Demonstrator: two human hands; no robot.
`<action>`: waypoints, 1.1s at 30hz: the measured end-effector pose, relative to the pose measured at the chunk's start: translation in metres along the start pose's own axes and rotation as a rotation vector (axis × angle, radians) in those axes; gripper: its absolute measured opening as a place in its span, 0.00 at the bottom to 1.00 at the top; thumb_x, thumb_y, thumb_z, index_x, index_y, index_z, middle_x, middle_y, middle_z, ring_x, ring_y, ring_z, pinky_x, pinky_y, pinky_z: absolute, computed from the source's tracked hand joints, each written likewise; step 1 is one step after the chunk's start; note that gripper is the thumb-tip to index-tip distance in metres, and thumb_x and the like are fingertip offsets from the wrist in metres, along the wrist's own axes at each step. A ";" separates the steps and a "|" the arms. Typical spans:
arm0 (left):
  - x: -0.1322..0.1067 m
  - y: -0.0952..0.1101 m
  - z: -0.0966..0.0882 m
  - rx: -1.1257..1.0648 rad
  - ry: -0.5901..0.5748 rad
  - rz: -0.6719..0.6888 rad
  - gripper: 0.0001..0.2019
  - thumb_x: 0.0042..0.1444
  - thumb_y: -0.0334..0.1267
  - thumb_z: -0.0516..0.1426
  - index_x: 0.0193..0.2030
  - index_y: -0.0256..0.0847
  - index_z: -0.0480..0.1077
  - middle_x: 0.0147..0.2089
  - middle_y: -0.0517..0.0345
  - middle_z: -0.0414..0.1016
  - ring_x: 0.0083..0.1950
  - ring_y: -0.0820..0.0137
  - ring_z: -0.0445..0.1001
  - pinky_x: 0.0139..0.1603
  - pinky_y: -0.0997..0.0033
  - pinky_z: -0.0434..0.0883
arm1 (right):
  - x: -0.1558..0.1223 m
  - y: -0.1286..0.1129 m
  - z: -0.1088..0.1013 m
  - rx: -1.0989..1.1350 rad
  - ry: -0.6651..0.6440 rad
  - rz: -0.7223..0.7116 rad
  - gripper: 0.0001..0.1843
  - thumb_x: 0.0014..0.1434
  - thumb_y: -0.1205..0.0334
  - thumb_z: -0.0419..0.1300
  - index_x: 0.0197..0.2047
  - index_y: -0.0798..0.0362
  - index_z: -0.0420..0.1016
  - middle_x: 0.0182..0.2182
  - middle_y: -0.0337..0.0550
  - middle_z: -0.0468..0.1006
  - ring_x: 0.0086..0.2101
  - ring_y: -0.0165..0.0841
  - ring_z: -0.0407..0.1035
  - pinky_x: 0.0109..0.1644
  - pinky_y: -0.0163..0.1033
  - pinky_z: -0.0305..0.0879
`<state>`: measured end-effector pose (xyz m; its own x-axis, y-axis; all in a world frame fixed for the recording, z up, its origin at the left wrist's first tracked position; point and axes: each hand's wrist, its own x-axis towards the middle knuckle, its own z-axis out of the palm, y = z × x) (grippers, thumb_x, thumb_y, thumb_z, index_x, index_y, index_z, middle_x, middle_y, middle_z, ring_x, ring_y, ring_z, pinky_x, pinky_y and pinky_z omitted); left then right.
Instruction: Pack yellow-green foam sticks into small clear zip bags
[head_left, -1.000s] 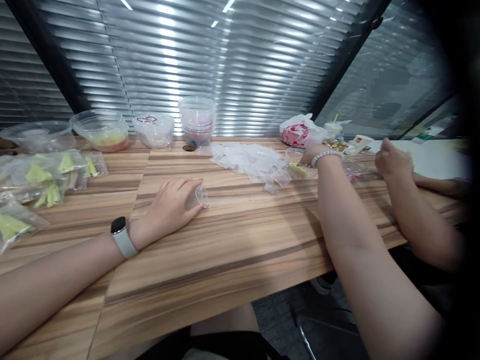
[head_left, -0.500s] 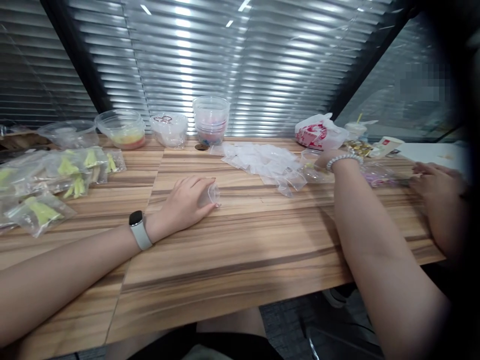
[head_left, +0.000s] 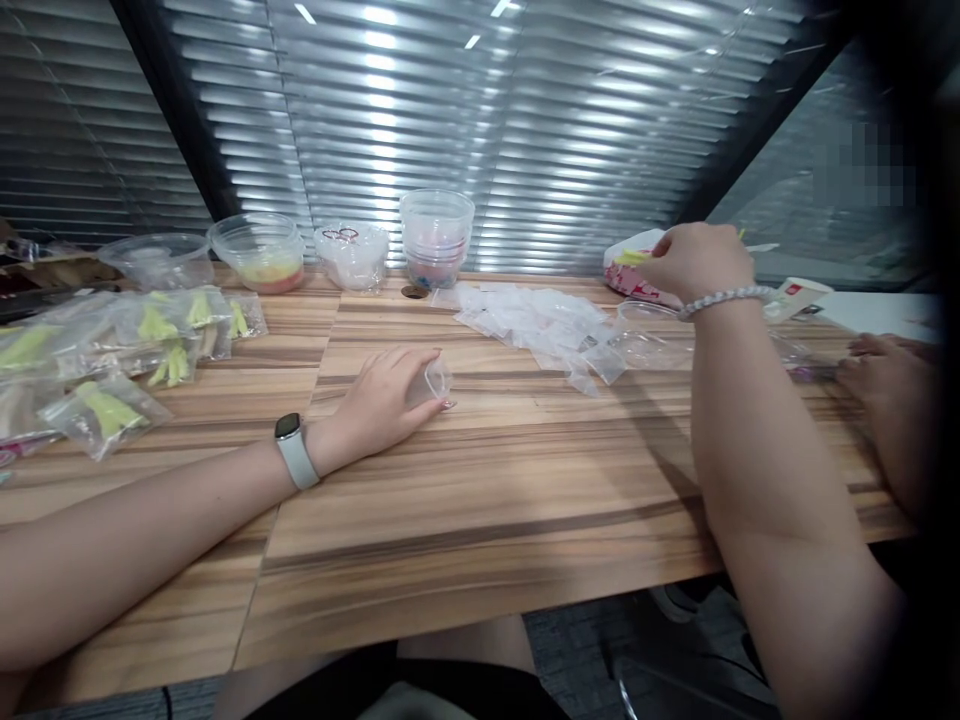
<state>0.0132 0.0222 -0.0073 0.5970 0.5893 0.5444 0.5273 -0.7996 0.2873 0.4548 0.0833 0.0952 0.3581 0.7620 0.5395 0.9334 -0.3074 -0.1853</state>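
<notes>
My left hand (head_left: 382, 402), with a watch on its wrist, rests on the table with fingers curled around a small clear plastic bag (head_left: 438, 378), whose mouth gapes to the right. My right hand (head_left: 701, 262), with a braided bracelet, is raised above the right side of the table. Between its fingertips is a small yellow-green piece (head_left: 634, 257), too small to tell its kind. Below that hand stands a clear plastic tub (head_left: 649, 335). A loose pile of clear plastic bags (head_left: 536, 325) lies between my hands.
Filled clear bags with yellow-green pieces (head_left: 109, 410) cover the left side. Along the back stand a clear bowl (head_left: 259, 255), a tub with scissors (head_left: 352, 260) and stacked clear cups (head_left: 437, 240). A white-and-red bag (head_left: 628, 280) and another person's hand (head_left: 889, 375) are at right.
My right hand has risen out of the clear tub, bringing up the yellow-green piece. My left hand still holds the small bag in much the same place. The view has shifted slightly.
</notes>
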 end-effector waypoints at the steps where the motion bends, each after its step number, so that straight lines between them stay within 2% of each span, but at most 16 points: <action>1: 0.000 0.000 0.000 -0.010 0.003 -0.007 0.25 0.59 0.47 0.58 0.59 0.41 0.61 0.58 0.52 0.67 0.59 0.63 0.66 0.61 0.59 0.63 | -0.005 -0.012 -0.004 0.041 0.028 -0.070 0.16 0.46 0.59 0.66 0.28 0.67 0.74 0.33 0.65 0.75 0.43 0.39 0.64 0.39 0.46 0.48; 3: 0.000 -0.001 0.000 -0.024 0.018 -0.030 0.25 0.58 0.47 0.58 0.59 0.40 0.61 0.57 0.52 0.67 0.58 0.63 0.66 0.60 0.60 0.63 | -0.017 -0.043 -0.006 0.209 0.097 -0.189 0.11 0.50 0.62 0.64 0.33 0.64 0.76 0.32 0.56 0.75 0.39 0.33 0.64 0.42 0.44 0.51; 5: 0.000 -0.002 0.002 -0.038 0.042 -0.067 0.26 0.57 0.46 0.59 0.59 0.40 0.60 0.57 0.52 0.68 0.58 0.63 0.67 0.59 0.61 0.64 | -0.033 -0.080 0.002 0.557 0.030 -0.168 0.12 0.49 0.60 0.66 0.35 0.60 0.77 0.33 0.50 0.75 0.34 0.30 0.64 0.39 0.41 0.56; 8: 0.000 -0.006 0.004 -0.080 0.082 -0.132 0.26 0.57 0.46 0.59 0.58 0.39 0.60 0.55 0.53 0.69 0.56 0.65 0.69 0.57 0.64 0.66 | -0.067 -0.136 0.029 1.285 -0.286 0.083 0.13 0.48 0.62 0.67 0.36 0.56 0.73 0.33 0.42 0.73 0.30 0.27 0.67 0.33 0.36 0.61; 11: 0.001 -0.011 0.005 -0.127 0.122 -0.208 0.26 0.56 0.47 0.60 0.59 0.40 0.61 0.56 0.53 0.69 0.55 0.64 0.69 0.57 0.64 0.66 | -0.111 -0.178 0.059 1.730 -0.635 0.283 0.15 0.45 0.62 0.69 0.35 0.55 0.70 0.25 0.36 0.69 0.26 0.23 0.63 0.28 0.30 0.59; 14: 0.004 -0.017 0.003 -0.144 0.126 -0.253 0.27 0.56 0.47 0.60 0.60 0.41 0.61 0.57 0.53 0.68 0.57 0.64 0.68 0.57 0.63 0.66 | -0.149 -0.198 0.076 1.794 -0.775 0.307 0.18 0.45 0.58 0.70 0.33 0.56 0.68 0.24 0.36 0.68 0.24 0.22 0.61 0.27 0.28 0.58; 17: 0.009 -0.025 -0.001 -0.026 0.080 -0.222 0.27 0.55 0.46 0.60 0.60 0.43 0.63 0.58 0.55 0.68 0.58 0.62 0.67 0.59 0.60 0.64 | -0.168 -0.201 0.078 1.838 -0.831 0.308 0.18 0.46 0.57 0.70 0.33 0.56 0.67 0.24 0.36 0.68 0.24 0.22 0.61 0.28 0.28 0.59; 20: 0.011 -0.036 -0.001 0.048 0.055 -0.234 0.26 0.54 0.46 0.61 0.59 0.44 0.64 0.57 0.56 0.69 0.58 0.61 0.67 0.60 0.58 0.63 | -0.169 -0.197 0.075 1.897 -0.858 0.338 0.17 0.46 0.61 0.71 0.34 0.56 0.68 0.24 0.35 0.67 0.24 0.21 0.60 0.28 0.27 0.58; 24: 0.011 -0.047 0.003 -0.035 0.029 -0.296 0.27 0.54 0.47 0.61 0.60 0.44 0.64 0.57 0.58 0.69 0.58 0.64 0.66 0.60 0.62 0.63 | -0.166 -0.194 0.072 1.937 -0.920 0.352 0.13 0.47 0.65 0.70 0.35 0.56 0.71 0.26 0.36 0.67 0.26 0.21 0.62 0.30 0.28 0.60; 29: 0.009 -0.048 0.002 -0.059 0.073 -0.348 0.26 0.53 0.44 0.62 0.58 0.41 0.65 0.57 0.55 0.69 0.59 0.65 0.66 0.61 0.63 0.62 | -0.168 -0.191 0.072 1.952 -0.954 0.349 0.12 0.46 0.69 0.70 0.36 0.56 0.76 0.28 0.38 0.70 0.29 0.23 0.66 0.34 0.29 0.64; 33: 0.009 -0.044 -0.001 -0.088 0.075 -0.366 0.26 0.52 0.41 0.63 0.58 0.41 0.65 0.58 0.54 0.68 0.60 0.64 0.65 0.62 0.61 0.62 | -0.170 -0.192 0.073 1.908 -0.923 0.327 0.11 0.44 0.67 0.71 0.33 0.56 0.78 0.30 0.41 0.73 0.31 0.24 0.68 0.34 0.30 0.64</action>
<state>-0.0051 0.0627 -0.0144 0.3311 0.8302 0.4485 0.6416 -0.5466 0.5382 0.2169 0.0546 -0.0207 -0.1743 0.9845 -0.0173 -0.4811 -0.1005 -0.8709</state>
